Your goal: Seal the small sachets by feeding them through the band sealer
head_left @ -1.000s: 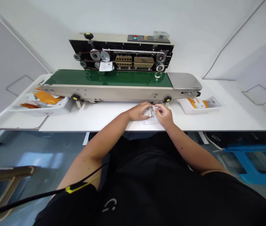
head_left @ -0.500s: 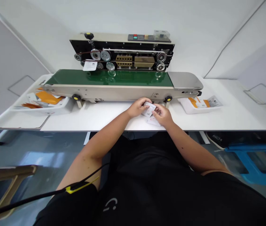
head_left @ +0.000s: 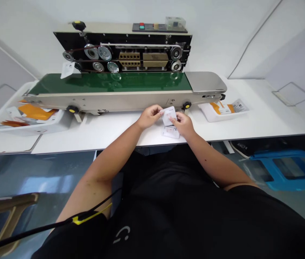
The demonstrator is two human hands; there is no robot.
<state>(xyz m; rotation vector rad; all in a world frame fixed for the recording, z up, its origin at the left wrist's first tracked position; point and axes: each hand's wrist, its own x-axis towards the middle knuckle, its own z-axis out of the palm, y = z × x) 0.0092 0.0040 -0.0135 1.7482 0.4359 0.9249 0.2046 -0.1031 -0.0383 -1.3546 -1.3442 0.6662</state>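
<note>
small white pouch point(head_left: 168, 115) is held just above the white table point(head_left: 109, 131), near its front edge and right in front of the sealing machine point(head_left: 125, 50). left hand point(head_left: 148, 117) pinches the pouch's left edge between thumb and fingertips, rest of the fingers curled in. right hand point(head_left: 184, 124) pinches the lower right edge, fingers pressed together. pouch is tilted, face toward the camera, print too small to read. second pouch point(head_left: 171, 132) lies flat on the table just below the held one, close by the right hand; cannot tell if the hand touches it. green conveyor belt point(head_left: 114, 82) runs left to right behind both hands, apart from them. third pouch point(head_left: 67, 69) sits tilted at the left end of the machine, by the rollers. left tray point(head_left: 60, 126) under the belt's left end holds orange and white packets point(head_left: 33, 111). right tray point(head_left: 209, 114) past the belt's right end holds flat packets point(head_left: 228, 108). control panel point(head_left: 152, 27) with a red button sits on top of the machine. blue stool point(head_left: 284, 169) is on the floor below the table's right side. black cable point(head_left: 47, 227) with a yellow clip crosses the person's left arm.
</note>
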